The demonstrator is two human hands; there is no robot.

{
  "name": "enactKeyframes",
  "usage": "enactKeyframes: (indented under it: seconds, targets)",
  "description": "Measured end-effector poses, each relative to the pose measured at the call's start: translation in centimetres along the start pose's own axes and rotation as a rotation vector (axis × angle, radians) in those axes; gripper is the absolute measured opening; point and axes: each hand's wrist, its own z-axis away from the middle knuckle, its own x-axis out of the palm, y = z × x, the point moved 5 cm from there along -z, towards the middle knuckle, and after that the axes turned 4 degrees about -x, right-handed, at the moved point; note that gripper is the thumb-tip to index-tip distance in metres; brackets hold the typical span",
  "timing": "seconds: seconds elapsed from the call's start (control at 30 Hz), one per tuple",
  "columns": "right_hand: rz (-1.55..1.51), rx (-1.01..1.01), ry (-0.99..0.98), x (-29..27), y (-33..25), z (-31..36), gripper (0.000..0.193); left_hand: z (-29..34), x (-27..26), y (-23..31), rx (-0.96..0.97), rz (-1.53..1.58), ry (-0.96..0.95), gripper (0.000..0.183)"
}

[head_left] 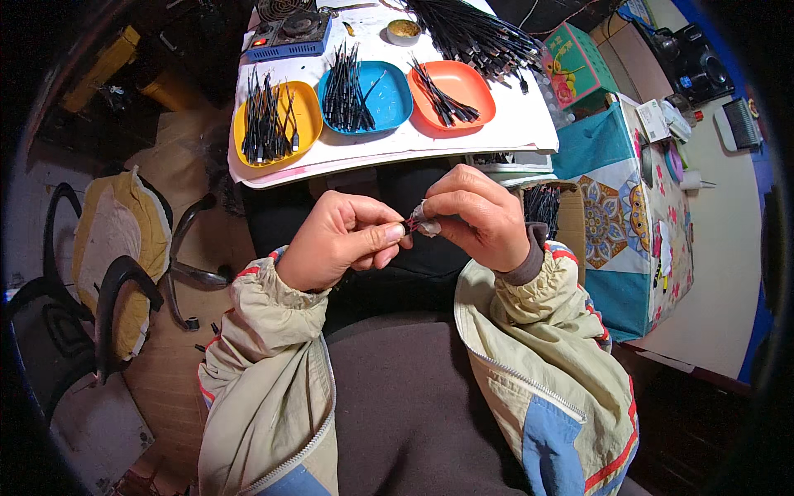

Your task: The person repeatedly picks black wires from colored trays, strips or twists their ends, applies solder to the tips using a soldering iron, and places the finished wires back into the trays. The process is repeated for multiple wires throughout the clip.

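Both hands pinch, left hand wires, right hand whitish scrap, before the table's edge.

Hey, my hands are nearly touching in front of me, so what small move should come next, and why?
Probably steady the thin dark-reddish wires with your left hand and gently draw the crumpled whitish scrap in your right hand along them: the scrap sits right at the wires, and both hands pinch close together there. The scrap's material is unclear.
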Motion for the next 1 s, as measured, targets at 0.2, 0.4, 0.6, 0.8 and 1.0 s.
enactKeyframes:
  seconds: [0.2, 0.4, 0.6, 0.8, 1.0]
  targets:
    - [-0.161, 0.130, 0.016, 0.9, 0.9, 0.8, 0.018, 0.2, 0.3, 0.5, 0.040, -0.135, 0.058, 0.017]
    - [-1.538, 0.922, 0.153, 5.9, 3.2, 3.8, 0.017, 1.4, 2.8, 2.3, 0.832, -1.328, 0.441, 0.019]
    - [-0.523, 0.544, 0.242, 2.4, 2.6, 2.7, 0.023, 1.0, 0.8, 2.6, 0.637, -0.815, 0.439, 0.010]
    - [0.315, -0.110, 0.103, 1.0, -1.0, 0.6, 0.036, 0.7, 0.6, 1.4, 0.340, -0.403, 0.276, 0.010]
    - [-0.619, 0.556, 0.079, 2.6, 1.7, 2.6, 0.007, 2.2, 3.2, 2.0, 1.023, -1.420, 0.422, 0.023]
